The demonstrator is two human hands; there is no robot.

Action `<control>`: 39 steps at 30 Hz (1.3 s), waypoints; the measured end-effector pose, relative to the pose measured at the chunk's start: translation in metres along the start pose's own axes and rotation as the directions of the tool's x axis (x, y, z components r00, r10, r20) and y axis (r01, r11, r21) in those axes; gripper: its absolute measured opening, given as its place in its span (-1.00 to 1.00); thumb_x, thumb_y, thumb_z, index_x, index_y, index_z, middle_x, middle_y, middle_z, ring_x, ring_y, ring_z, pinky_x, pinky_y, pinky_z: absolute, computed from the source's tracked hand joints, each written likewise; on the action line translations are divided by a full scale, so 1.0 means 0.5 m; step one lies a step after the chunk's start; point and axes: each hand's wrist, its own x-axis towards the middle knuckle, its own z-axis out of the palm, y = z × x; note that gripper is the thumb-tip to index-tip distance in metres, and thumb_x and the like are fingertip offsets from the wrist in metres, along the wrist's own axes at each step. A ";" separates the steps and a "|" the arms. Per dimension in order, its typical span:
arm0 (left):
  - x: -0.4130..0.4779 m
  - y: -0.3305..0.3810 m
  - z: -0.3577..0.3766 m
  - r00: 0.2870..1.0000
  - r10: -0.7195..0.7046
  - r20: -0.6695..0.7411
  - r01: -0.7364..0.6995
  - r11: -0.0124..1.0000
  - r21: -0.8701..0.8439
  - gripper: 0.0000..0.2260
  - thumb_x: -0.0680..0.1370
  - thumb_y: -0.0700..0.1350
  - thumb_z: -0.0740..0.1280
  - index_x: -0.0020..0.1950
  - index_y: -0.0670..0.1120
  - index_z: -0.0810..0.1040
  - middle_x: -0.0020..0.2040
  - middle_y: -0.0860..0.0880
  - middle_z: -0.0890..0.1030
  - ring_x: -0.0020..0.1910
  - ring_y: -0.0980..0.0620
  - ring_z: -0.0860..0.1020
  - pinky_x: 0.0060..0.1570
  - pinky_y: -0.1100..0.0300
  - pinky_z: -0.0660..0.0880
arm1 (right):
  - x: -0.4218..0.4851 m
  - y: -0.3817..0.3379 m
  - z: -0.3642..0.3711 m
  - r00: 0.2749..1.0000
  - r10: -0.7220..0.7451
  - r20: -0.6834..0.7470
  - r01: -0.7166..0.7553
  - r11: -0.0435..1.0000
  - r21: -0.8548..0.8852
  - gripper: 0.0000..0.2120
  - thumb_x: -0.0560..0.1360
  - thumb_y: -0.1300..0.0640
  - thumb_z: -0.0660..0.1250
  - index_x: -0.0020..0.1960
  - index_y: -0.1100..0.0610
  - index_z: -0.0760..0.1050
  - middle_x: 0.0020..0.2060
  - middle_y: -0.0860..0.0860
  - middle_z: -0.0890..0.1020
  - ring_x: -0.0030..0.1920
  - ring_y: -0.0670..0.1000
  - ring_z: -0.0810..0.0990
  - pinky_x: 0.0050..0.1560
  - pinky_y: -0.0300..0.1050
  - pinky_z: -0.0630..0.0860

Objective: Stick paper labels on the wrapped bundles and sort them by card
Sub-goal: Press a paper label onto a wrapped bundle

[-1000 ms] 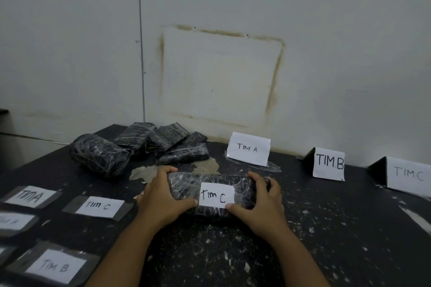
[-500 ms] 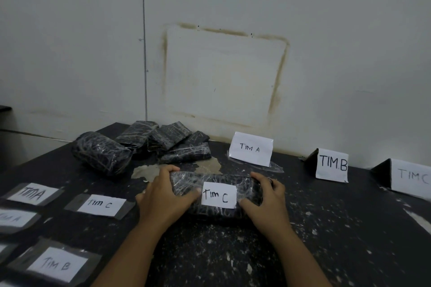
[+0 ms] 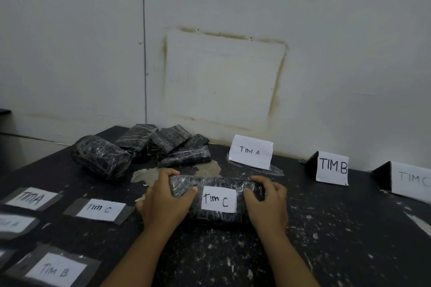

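Bundle: we are holding a wrapped bundle (image 3: 219,182) that is lying crosswise on the black table (image 3: 326,228), front and centre, between our two hands.
Label: a white TIM C label (image 3: 218,199) is sitting flat on the face turned toward us, roughly mid-length.
Left hand: our left hand (image 3: 166,202) is gripping the bundle's left end. The fingers are curling together over the far top edge, and the thumb is lying across the near face with its tip just beside the label's left edge.
Right hand: our right hand (image 3: 268,205) is mirroring it on the right end, fingers curled over the top and thumb pressing at the label's right edge.
Forearms: both are reaching in from the bottom of the view and converging slightly toward the bundle.
Spare slips: loose labels (image 3: 100,209) on grey tape strips are lying on the table to our left (TIM C nearest the bundle, a TIM B one closer to us).
Pile: a pile of bundles (image 3: 163,144) is waiting at the far left, close to the wall (image 3: 233,53).
Cards: the TIM A card (image 3: 250,152) is standing just beyond the bundle. The TIM B card (image 3: 332,168) and the TIM C card (image 3: 411,179) are standing further right, well apart from our hands.
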 end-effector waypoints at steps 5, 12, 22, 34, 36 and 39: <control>0.002 -0.011 0.004 0.999 0.040 0.017 -0.038 0.997 -0.073 -0.59 0.44 0.06 0.39 0.19 0.15 0.29 0.08 0.06 0.51 0.16 -0.07 0.47 0.26 -0.06 0.27 | 0.002 0.014 -0.009 0.998 -0.044 0.046 0.043 0.999 0.024 -0.71 0.50 0.13 0.23 0.15 -0.17 0.47 0.19 -0.02 0.31 -0.15 -0.09 0.48 -0.11 -0.11 0.49; -0.001 -0.007 0.008 0.974 0.150 0.168 -0.101 0.957 -0.272 -0.32 0.37 -0.11 0.51 0.37 0.04 0.21 0.28 -0.01 0.34 0.24 -0.02 0.39 0.20 0.06 0.41 | 0.011 0.033 -0.048 1.000 -0.004 -0.021 0.004 1.000 -0.025 -0.58 0.51 0.13 0.24 0.35 -0.03 0.32 0.29 0.09 0.38 0.03 0.04 0.46 -0.06 -0.12 0.34; -0.007 -0.003 0.010 0.918 0.257 0.301 -0.161 0.937 -0.310 -0.33 0.43 -0.13 0.48 0.39 0.13 0.19 0.21 0.05 0.40 0.15 0.14 0.39 0.09 0.29 0.34 | 0.014 0.037 -0.058 0.993 0.069 -0.093 -0.088 0.969 -0.229 -0.61 0.48 0.03 0.25 0.30 0.01 0.33 0.27 0.11 0.42 0.19 0.14 0.45 0.24 0.16 0.36; -0.004 -0.009 0.014 0.935 0.291 0.202 -0.237 0.938 -0.252 -0.42 0.43 0.01 0.45 0.30 0.26 0.20 0.31 0.07 0.40 0.21 0.19 0.36 0.18 0.21 0.34 | 0.008 0.033 -0.045 0.977 -0.109 -0.181 0.026 0.912 -0.409 -0.61 0.43 0.01 0.28 0.25 0.00 0.40 0.25 0.05 0.46 0.25 0.10 0.40 0.31 0.13 0.15; -0.002 -0.010 0.014 0.941 0.282 0.190 -0.233 0.942 -0.242 -0.42 0.43 0.02 0.45 0.32 0.25 0.21 0.34 0.06 0.39 0.26 0.14 0.36 0.21 0.17 0.35 | 0.004 0.028 -0.037 0.965 -0.180 -0.189 0.092 0.913 -0.397 -0.65 0.41 0.03 0.32 0.19 0.01 0.45 0.18 0.04 0.51 0.20 0.09 0.44 0.31 0.15 0.15; 0.002 -0.012 0.013 0.949 0.261 0.177 -0.219 0.949 -0.228 -0.39 0.44 0.02 0.44 0.40 0.18 0.23 0.37 0.03 0.38 0.34 0.07 0.35 0.24 0.11 0.35 | -0.004 0.018 -0.025 0.937 -0.288 -0.195 0.195 0.899 -0.393 -0.67 0.38 -0.03 0.20 0.11 0.01 0.50 0.07 0.01 0.55 0.11 0.08 0.50 0.32 0.22 0.18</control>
